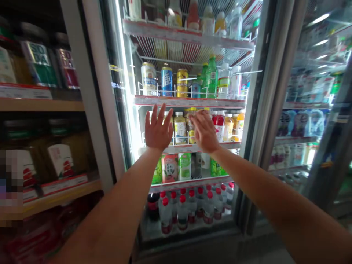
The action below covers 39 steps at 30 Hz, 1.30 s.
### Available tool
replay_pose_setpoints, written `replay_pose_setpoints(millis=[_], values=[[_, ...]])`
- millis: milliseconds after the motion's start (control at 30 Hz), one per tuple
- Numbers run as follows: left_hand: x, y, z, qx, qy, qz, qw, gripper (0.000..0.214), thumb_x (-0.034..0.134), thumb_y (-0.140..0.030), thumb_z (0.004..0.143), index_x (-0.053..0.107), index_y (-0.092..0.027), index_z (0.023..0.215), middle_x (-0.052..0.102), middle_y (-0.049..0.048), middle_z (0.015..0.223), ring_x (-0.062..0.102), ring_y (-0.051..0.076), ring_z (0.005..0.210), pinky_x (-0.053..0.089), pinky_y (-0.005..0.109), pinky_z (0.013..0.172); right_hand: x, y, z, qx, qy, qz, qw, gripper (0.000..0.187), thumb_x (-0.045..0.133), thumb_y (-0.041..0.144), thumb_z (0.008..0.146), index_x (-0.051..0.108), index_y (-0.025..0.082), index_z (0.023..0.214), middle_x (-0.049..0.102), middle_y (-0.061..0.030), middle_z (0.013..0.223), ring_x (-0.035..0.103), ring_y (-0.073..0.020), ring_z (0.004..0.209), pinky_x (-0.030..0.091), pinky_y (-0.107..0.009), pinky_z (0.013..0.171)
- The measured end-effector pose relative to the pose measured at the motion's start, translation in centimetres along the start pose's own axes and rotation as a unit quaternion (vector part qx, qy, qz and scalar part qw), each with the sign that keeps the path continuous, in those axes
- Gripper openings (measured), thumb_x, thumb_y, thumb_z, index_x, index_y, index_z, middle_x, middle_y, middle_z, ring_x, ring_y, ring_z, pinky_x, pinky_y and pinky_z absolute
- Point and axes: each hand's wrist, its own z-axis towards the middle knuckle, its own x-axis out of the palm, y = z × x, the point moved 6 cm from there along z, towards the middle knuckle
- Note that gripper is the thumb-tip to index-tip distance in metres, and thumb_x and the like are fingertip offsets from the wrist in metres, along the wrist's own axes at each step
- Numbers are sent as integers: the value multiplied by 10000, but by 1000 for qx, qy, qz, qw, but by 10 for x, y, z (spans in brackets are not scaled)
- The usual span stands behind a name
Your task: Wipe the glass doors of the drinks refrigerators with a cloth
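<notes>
Both hands reach into the open drinks fridge (257, 110) at its middle shelf (192, 147): the left hand (158, 132), fingers spread and holding nothing, is raised before a pale juice bottle (179, 127). The right hand (204, 131), blurred, seems to rest open against a yellow-capped bottle (191, 126). Three cans (166, 80) stand one shelf up.

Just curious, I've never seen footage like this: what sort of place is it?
Most likely a shop's drinks section: an open cooler with bottles and cans on price-strip shelves, and jars on racks beside it.
</notes>
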Motion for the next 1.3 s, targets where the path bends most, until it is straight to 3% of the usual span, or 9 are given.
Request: replay_pose_setpoints(millis=[133,233,367,467,633,767,933,1133,1300], values=[[-1,1,0,-3,2,-16,1000,559,451,-265,992,386,-308,1546,317,33,1630,151,249,1552,149,565,1270,31,49,-5,-150,117,83,978,449,463,163,968,609,309,1367,602,-7,1424,430,-217,1450,394,-462,1230],[-2,1,-2,2,9,-29,1000,562,414,-310,1008,349,-280,1566,297,48,1640,148,256,1554,137,561,1270,24,31,25,-50,25,58,997,460,391,136,987,623,319,1339,608,2,1397,451,-207,1432,406,-468,1230],[-6,2,-5,22,-10,-26,999,596,370,-359,1020,253,-278,1599,221,59,1665,136,239,1557,152,541,1268,12,8,47,99,-108,21,989,541,331,152,1010,449,345,1502,524,-35,1476,375,-259,1483,348,-579,1245],[-6,-1,-7,59,1,-25,998,602,374,-435,1018,285,-266,1589,219,80,1663,154,250,1554,142,534,1267,23,28,44,113,-80,82,987,582,312,230,1044,213,386,1596,432,-24,1567,281,-264,1532,323,-614,1245],[-2,-6,-7,81,60,-10,995,585,475,-458,995,382,-290,1548,379,38,1605,226,284,1537,77,551,1272,21,53,29,87,11,215,973,604,282,279,1062,67,341,1622,328,-43,1640,345,-201,1506,410,-453,1222],[-5,-9,-10,103,38,10,994,525,512,-314,983,454,-277,1503,408,37,1590,283,286,1518,162,536,1262,-7,18,-3,28,6,31,999,601,343,263,1042,173,344,1612,338,-48,1635,279,-250,1534,296,-552,1251],[-7,-12,-14,161,-4,1,987,527,539,-193,971,480,-346,1471,406,20,1594,283,248,1519,256,492,1238,-13,-44,-64,74,43,-178,980,618,343,311,1046,122,259,1621,334,-101,1633,219,-246,1552,216,-557,1248],[-8,-21,-31,167,41,-42,984,407,537,-171,958,607,-251,1351,491,49,1538,261,252,1527,297,484,1236,-7,-48,-84,88,25,-227,969,604,330,299,1034,177,225,1614,375,-82,1615,215,-200,1554,182,-467,1259],[-2,-46,-59,110,81,-47,990,491,624,-380,921,590,-185,1371,412,129,1582,168,336,1545,262,566,1243,-9,-53,-91,169,-19,-237,957,576,259,295,1038,216,220,1607,397,-77,1605,261,-199,1539,207,-476,1247]])
